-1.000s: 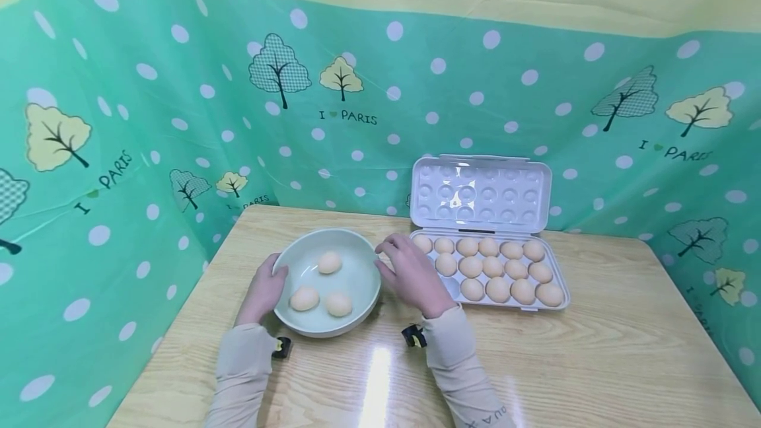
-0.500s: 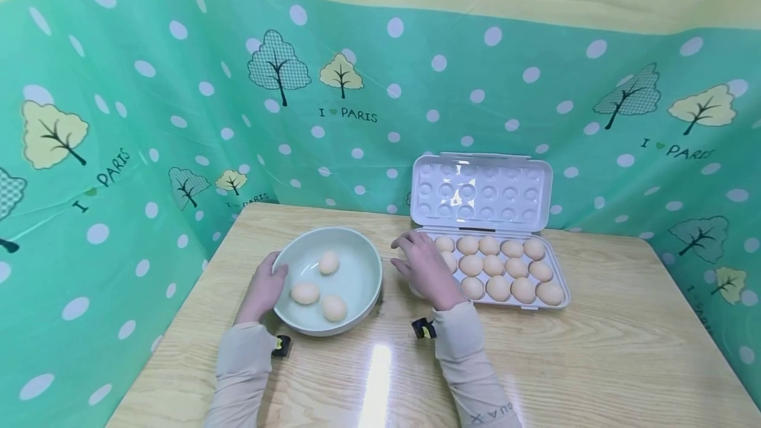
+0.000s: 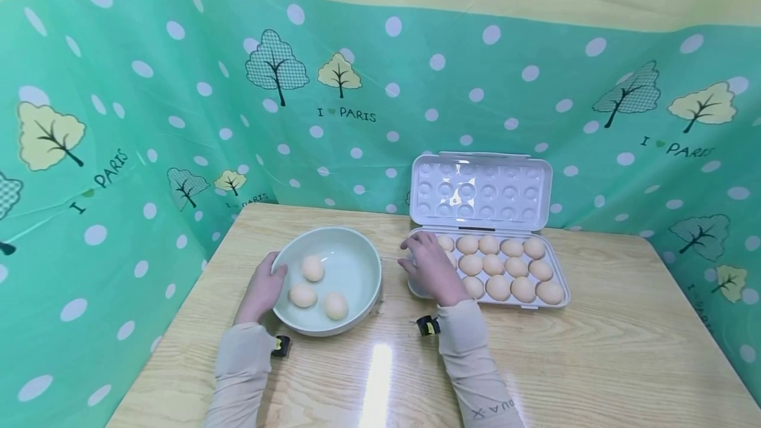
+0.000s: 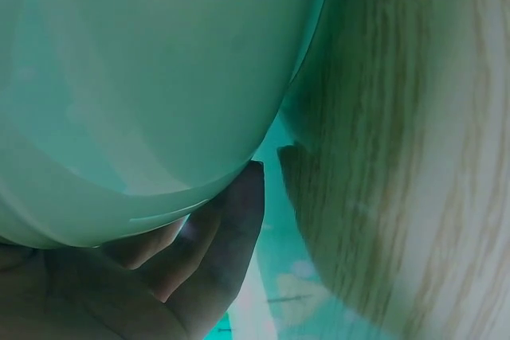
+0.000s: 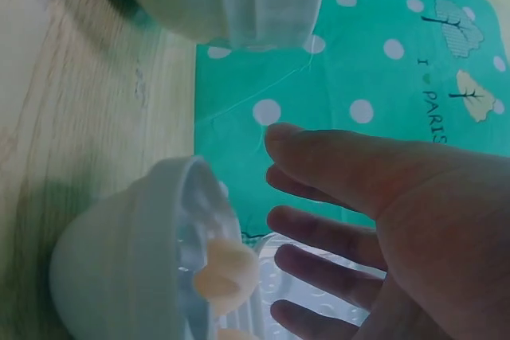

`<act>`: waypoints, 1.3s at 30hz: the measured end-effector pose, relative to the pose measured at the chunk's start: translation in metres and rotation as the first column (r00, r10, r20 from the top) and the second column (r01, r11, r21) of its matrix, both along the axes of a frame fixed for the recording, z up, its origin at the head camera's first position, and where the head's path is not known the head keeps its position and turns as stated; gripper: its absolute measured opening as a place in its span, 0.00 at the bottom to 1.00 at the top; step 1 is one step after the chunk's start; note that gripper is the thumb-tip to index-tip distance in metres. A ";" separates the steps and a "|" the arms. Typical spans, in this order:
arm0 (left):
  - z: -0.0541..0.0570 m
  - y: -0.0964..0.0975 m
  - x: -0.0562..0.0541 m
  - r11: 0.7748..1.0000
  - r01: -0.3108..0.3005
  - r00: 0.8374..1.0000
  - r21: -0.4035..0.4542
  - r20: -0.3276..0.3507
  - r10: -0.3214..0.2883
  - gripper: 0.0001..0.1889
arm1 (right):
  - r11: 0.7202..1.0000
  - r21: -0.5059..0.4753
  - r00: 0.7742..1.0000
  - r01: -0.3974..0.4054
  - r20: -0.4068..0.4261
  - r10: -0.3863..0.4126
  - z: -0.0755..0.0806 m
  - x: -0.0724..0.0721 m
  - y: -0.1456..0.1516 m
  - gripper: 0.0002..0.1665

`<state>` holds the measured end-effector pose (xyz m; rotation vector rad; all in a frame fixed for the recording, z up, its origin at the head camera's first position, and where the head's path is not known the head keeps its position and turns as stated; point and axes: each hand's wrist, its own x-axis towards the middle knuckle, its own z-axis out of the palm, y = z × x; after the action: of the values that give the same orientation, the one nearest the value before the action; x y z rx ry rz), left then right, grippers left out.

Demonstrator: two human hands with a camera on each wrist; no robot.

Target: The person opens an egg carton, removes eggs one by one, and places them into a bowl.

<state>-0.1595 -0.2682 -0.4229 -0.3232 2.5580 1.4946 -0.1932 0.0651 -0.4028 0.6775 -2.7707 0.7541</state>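
The pale green bowl (image 3: 361, 276) sits on the table (image 3: 612, 349), its left side near the table's left edge and its far rim near the back edge. To the bowl's left, the left hand (image 3: 261, 289) holds it, thumb over the rim and fingers bent against the outer wall. A narrow strip of tabletop separates the bowl's right side from the egg tray (image 3: 560, 279). Right of the bowl, the right hand (image 3: 433, 269) grasps nothing; its fingers spread wide over the tray's near end, apart from the bowl. Wood runs from the bowl's near side to the sleeves (image 3: 240, 362), and onward past the tray to the right.

Behind the bowl, the cloth (image 3: 416, 131) repeats "I PARIS" with a small green heart after the "I". Right of and nearer than the bowl, the right arm's sleeve bears dark letters, too turned to read surely.

The bowl is round, smooth and glossy. Inside it lie three eggs (image 3: 335, 306), light brown and matte: two towards its left wall, one close to its near side. The tray, of pale plastic, bears rows of similar eggs; its dimpled lid (image 3: 481, 193) stands raised behind them. Straight grain marks the wooden table, and white dots and trees pattern the creased cloth.
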 end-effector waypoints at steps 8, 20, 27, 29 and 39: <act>-0.001 0.000 0.000 1.000 0.002 1.000 -0.013 -0.022 -0.002 0.26 | 1.000 0.010 0.999 0.024 0.022 -0.024 -0.007 -0.005 0.003 0.16; -0.001 0.001 0.000 1.000 -0.002 1.000 -0.015 -0.013 0.002 0.26 | 0.999 0.021 0.998 0.049 0.044 -0.050 -0.011 -0.007 0.004 0.16; -0.001 0.000 -0.001 1.000 -0.008 1.000 -0.009 -0.006 0.008 0.26 | 0.998 0.026 0.997 0.060 0.040 -0.061 -0.010 -0.008 0.004 0.13; -0.001 0.000 -0.001 1.000 -0.008 1.000 -0.007 -0.004 0.008 0.27 | 0.998 0.023 0.997 0.063 0.043 -0.064 -0.010 -0.008 0.004 0.13; -0.002 0.001 -0.002 1.000 -0.014 1.000 -0.011 -0.003 0.014 0.27 | 0.997 0.035 0.993 0.069 0.089 -0.072 -0.016 -0.012 0.005 0.15</act>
<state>-0.1614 -0.2673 -0.4249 -0.3417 2.5725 1.4873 -0.2048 0.0701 -0.4189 0.5613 -2.8774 0.7453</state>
